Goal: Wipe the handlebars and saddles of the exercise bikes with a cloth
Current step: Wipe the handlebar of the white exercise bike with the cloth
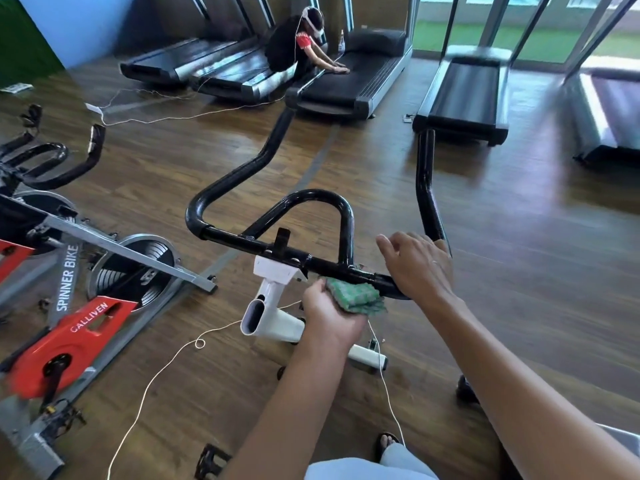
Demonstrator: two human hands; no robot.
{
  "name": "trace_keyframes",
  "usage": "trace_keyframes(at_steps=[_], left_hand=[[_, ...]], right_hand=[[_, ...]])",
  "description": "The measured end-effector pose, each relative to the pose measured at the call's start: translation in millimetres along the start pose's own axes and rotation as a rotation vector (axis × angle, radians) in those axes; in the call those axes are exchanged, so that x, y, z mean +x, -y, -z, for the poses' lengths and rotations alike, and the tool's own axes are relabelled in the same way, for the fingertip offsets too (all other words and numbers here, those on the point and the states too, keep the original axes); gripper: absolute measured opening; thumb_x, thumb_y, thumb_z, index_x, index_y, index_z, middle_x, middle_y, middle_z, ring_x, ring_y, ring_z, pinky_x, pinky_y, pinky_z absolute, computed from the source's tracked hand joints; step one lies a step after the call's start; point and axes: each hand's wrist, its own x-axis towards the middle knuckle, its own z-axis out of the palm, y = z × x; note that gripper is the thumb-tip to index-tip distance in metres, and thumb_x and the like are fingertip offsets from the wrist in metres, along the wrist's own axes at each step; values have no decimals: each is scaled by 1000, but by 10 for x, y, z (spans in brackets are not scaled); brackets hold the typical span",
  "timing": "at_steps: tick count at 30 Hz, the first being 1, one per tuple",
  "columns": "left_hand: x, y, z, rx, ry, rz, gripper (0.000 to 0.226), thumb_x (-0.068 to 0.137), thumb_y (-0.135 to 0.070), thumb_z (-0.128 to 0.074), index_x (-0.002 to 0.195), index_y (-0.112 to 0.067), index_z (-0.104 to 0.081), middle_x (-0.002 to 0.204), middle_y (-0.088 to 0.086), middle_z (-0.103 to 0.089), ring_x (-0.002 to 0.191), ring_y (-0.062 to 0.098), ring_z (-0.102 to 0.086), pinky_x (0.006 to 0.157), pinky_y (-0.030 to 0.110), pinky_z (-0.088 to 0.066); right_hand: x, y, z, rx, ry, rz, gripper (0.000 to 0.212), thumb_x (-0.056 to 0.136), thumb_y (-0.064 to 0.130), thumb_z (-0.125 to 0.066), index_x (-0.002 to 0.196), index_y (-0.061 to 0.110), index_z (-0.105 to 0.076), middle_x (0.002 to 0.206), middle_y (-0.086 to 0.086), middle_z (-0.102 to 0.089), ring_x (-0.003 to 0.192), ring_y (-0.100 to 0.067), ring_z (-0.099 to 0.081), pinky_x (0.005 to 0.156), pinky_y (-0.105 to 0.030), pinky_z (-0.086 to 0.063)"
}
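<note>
A black handlebar point(277, 251) of a white-framed exercise bike point(273, 306) stands right in front of me. My left hand point(329, 317) grips a folded green cloth point(356, 294) and holds it against the underside of the bar's right part. My right hand point(419, 265) rests over the right bend of the bar, its fingers fairly straight and spread forward. The saddle of this bike is out of view.
A red and grey spinner bike point(76, 323) with black handlebars point(52, 164) stands at the left. Several treadmills point(464, 95) line the far side, where another person point(298, 46) crouches on one. A white cord point(166, 365) trails across the wooden floor.
</note>
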Motion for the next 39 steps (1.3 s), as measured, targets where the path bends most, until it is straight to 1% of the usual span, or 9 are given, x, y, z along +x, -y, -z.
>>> trace_keyframes(at_steps=[4,8,13,18,22,28,32,36,39], left_hand=[[120,134,-36,-97,-7,-32,44,99,-26,-31,104,0,-66,116,24,-64,97,38,-62,112,51,-37],[64,211,73,-87,30,-31,42,103,-26,-34,108,-1,-66,116,23,-66,114,39,-58,114,51,-34],[133,162,-15,-59,7,-5,43,100,-25,-31,112,1,-64,122,24,-59,109,37,-55,113,50,-34],[-176,280,223,104,-90,-122,47,104,-40,-37,119,-3,-62,116,22,-64,99,35,-60,90,46,-46],[60,56,161,25,-66,-111,46,104,-40,-36,127,-6,-57,131,26,-57,123,41,-53,113,59,-32],[95,141,140,-104,-9,-206,47,105,-38,-38,138,-8,-51,137,21,-54,129,37,-49,115,55,-29],[122,95,34,-125,-31,-182,39,105,-41,-39,115,-8,-57,137,23,-51,129,38,-48,114,54,-32],[-161,278,151,64,-118,-298,42,102,-43,-45,132,-15,-57,127,14,-62,118,28,-59,107,49,-42],[-378,316,222,412,-155,-635,39,102,-42,-47,137,-26,-54,132,0,-62,121,16,-59,108,44,-44]], right_hand=[[-10,-3,13,-14,-40,24,50,104,52,-30,71,22,-52,96,-3,-69,104,-27,-60,91,-39,-32],[-3,-11,-17,-35,-73,36,52,105,51,-28,64,22,-44,91,-2,-69,101,-26,-61,90,-40,-32],[3,-17,-25,-52,-76,38,54,105,49,-27,68,19,-53,91,-2,-70,101,-26,-61,90,-40,-32],[16,-52,-49,-48,-86,49,56,105,48,-27,73,18,-61,91,1,-71,99,-25,-61,89,-39,-32],[15,-60,-37,-31,-83,45,58,106,48,-26,79,19,-68,95,3,-73,104,-24,-61,92,-39,-31],[2,-54,-27,-32,-84,55,62,106,48,-24,77,21,-72,93,4,-73,103,-21,-61,92,-37,-31],[27,-64,-35,-48,-82,55,62,106,50,-22,81,20,-70,92,4,-73,102,-21,-61,91,-37,-31],[17,-79,-48,-50,-72,52,63,106,50,-22,83,20,-72,96,5,-74,105,-21,-61,92,-37,-30],[18,-81,-50,-43,-71,52,63,106,50,-21,84,20,-72,97,5,-73,105,-21,-61,93,-37,-30]])
